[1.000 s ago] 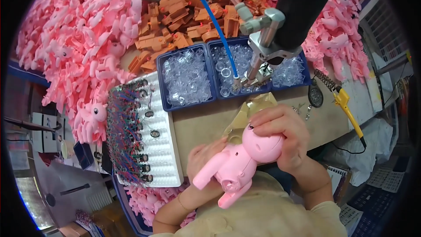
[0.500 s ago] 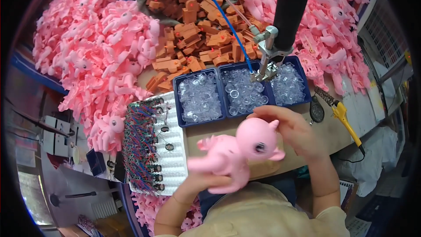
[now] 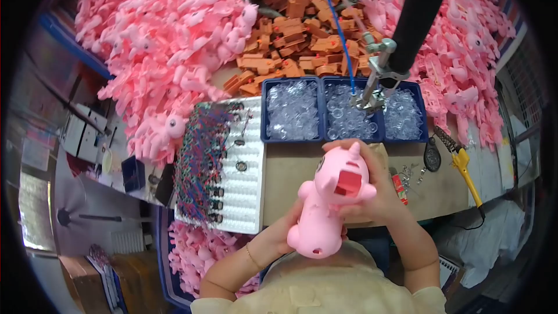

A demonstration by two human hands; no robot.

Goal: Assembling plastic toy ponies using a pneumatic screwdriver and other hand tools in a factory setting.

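A pink plastic unicorn toy [image 3: 321, 212] is held upright in front of me with both hands. A rectangular opening shows in the back of its head, and a small hole sits low on its body. My right hand [image 3: 375, 183] is closed around the head, thumb and fingers on either side. My left hand [image 3: 288, 229] grips the body from the left; its fingers are mostly hidden behind the toy. Just beyond the toy stands a dark blue divided tray [image 3: 322, 139] filled with small clear plastic parts.
Pink toy parts are heaped at left [image 3: 157, 40] and right [image 3: 459, 64], brown blocks [image 3: 296, 35] between them. A white foam tray [image 3: 247, 197] holds wired components. A metal fixture on a black arm [image 3: 418, 17] overhangs the tray. A yellow soldering iron [image 3: 462, 168] lies right. A pink-filled bin [image 3: 192, 256] stands lower left.
The unicorn has been turned from lying sideways to upright, its back now showing. My right hand has closed on its head. The view has shifted, moving the bench rightward in the picture.
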